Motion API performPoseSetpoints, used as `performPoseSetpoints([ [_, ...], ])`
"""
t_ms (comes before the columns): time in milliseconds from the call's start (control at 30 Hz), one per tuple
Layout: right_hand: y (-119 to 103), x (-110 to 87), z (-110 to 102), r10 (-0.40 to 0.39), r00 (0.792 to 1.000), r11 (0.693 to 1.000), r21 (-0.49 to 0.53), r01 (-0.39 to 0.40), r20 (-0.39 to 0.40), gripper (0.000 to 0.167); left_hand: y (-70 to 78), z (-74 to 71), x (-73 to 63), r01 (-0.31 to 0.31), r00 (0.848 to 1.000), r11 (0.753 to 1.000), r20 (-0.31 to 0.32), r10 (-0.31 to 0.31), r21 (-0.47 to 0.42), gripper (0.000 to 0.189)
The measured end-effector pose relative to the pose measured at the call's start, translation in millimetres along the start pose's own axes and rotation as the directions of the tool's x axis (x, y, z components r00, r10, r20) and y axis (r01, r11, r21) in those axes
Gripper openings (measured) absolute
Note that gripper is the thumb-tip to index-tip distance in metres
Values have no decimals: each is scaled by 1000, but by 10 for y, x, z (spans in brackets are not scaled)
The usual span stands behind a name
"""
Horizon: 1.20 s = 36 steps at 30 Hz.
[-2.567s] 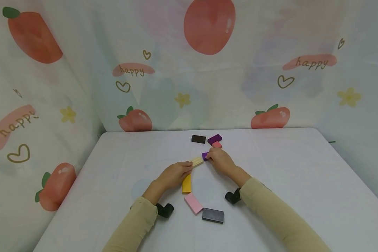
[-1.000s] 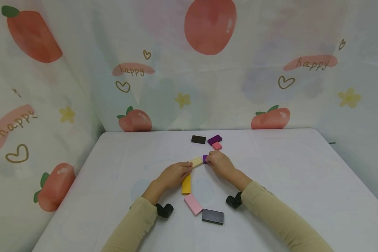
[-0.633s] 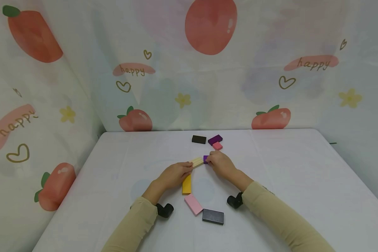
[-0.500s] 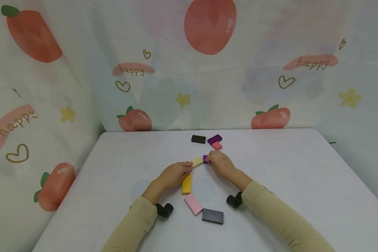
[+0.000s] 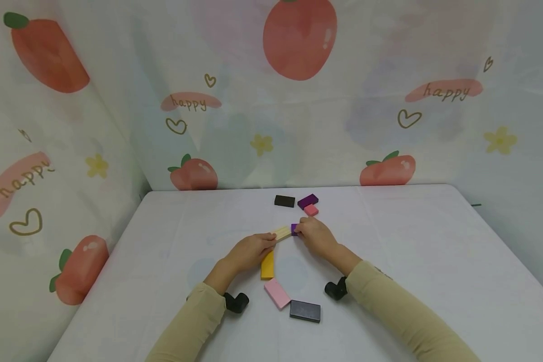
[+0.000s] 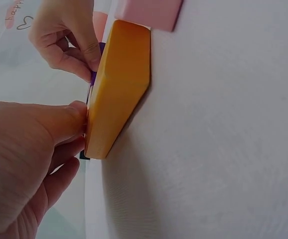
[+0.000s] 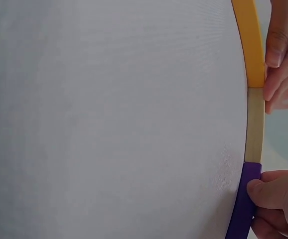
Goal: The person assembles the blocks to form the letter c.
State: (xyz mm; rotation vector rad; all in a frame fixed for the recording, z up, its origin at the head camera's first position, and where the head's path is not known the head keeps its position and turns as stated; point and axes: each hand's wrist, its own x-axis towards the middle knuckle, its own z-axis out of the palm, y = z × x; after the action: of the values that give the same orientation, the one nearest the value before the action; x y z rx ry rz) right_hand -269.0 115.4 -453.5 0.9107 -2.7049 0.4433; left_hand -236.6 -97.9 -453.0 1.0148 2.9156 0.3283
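Observation:
On the white table [image 5: 389, 231], domino-like blocks form a curved row. My left hand [image 5: 252, 251] rests its fingertips at the top edge of the plain wooden block [image 5: 282, 233], where it meets the yellow block [image 5: 267, 265]. In the right wrist view its fingers look fairly straight. My right hand [image 5: 319, 237] pinches a purple block [image 7: 244, 204] between thumb and fingers. That block sits end to end with the wooden one. Most of the purple block is hidden by the hand in the head view.
A light pink block [image 5: 277, 293] and a dark grey block [image 5: 305, 311] continue the row nearer me. Farther back lie a black block [image 5: 284, 201], a dark purple block [image 5: 307, 201] and a coral pink block [image 5: 311, 210]. A printed cloth backdrop [image 5: 317, 136] stands behind.
Since the earliest frame, my right hand has shifted slightly toward me with the purple block. Over the last second both hands stay put. The head view has tilted a little.

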Motion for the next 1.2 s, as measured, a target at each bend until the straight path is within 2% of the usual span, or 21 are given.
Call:
performPoseSetpoints([
  [133, -5, 2, -3, 17, 1000, 999, 30, -17, 8, 5, -1, -8, 22, 29, 1000, 999, 6, -29, -39, 33],
  [333, -34, 21, -56, 84, 995, 994, 72, -88, 52, 6, 15, -70, 109, 91, 996, 990, 28, -88, -105, 28],
  [467, -46, 49, -100, 147, 985, 983, 97, -156, 91, 13, 17, -97, 150, 124, 992, 985, 44, -119, -124, 27],
  [600, 12, 91, -137, 212, 976, 967, 130, -218, 58, 21, 3, -101, 136, 123, 992, 981, 38, -119, -147, 27],
  [733, 151, 158, -195, 231, 973, 963, 149, -227, -13, 20, -48, -72, 27, 155, 987, 963, 6, -158, -218, 30],
  [867, 307, 214, -261, 276, 961, 949, 164, -268, -26, 19, -121, -18, -140, 173, 983, 947, -15, -184, -272, 32],
  [1067, 491, 225, -302, 288, 957, 947, 156, -281, -28, 20, -147, 18, -341, 106, 992, 964, -38, -118, -245, 33],
  [1200, 613, 218, -253, 284, 958, 950, 147, -275, -43, 18, -86, 14, -450, 61, 996, 961, -52, -78, -271, 33],
])
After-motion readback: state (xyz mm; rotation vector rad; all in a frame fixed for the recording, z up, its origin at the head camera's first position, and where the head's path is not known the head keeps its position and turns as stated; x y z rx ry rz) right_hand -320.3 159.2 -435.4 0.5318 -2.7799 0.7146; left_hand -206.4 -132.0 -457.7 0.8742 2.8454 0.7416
